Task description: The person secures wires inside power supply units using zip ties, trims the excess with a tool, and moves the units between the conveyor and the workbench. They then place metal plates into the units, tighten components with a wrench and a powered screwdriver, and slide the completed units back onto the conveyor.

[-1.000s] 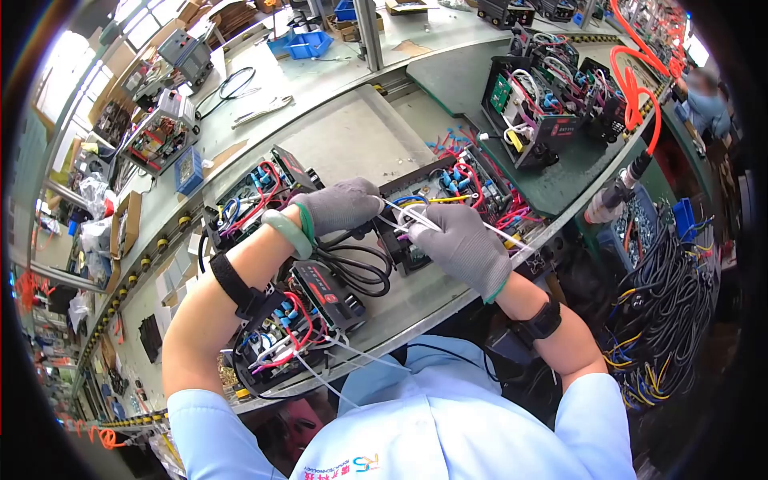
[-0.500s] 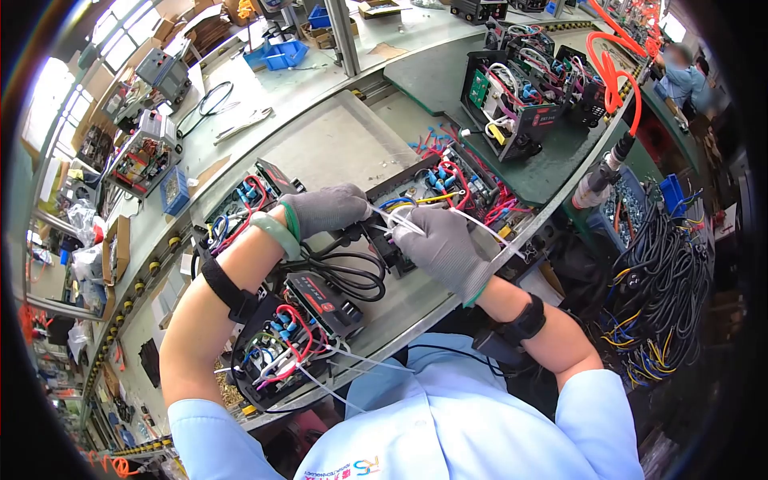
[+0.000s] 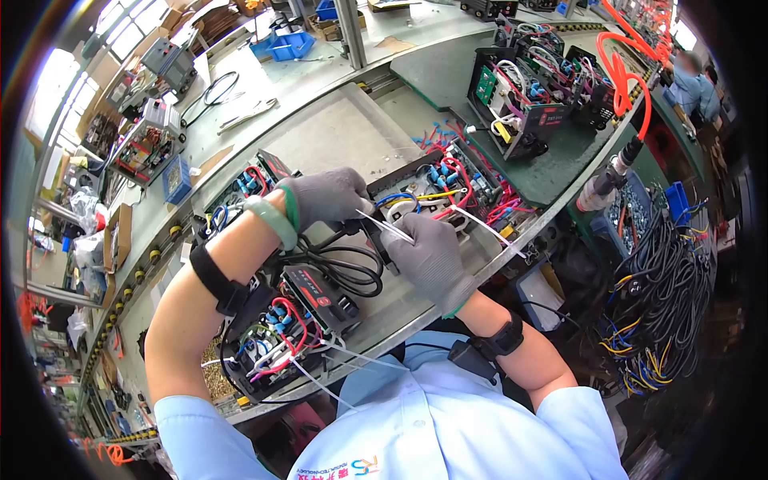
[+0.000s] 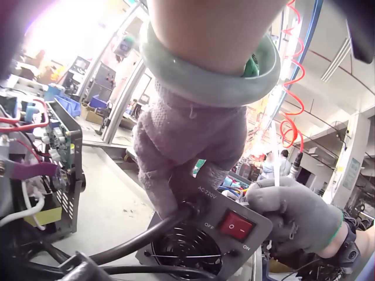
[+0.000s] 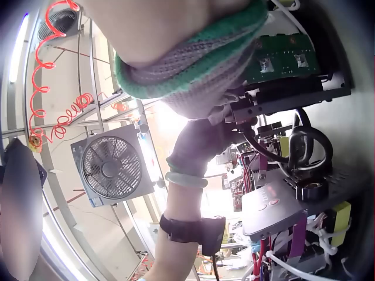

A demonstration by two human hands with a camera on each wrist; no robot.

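Lettering on a fan panel (image 4: 212,212) and a shirt (image 3: 424,420).
AC 220V on one, plus OFF and ON (by the red switch (image 4: 237,226)); TECHNOLOGY on the other.

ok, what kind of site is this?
Most likely an electronics assembly line in a factory: open-cased units with exposed circuit boards and wiring, a heap of black cables beside the bench, and a red coiled hose hanging over it.

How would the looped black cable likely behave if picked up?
The black cable would probably flex yet resist tight folds; its thick loops hold broad curves. Lifting it might tug the switch panel, which it appears to enter.
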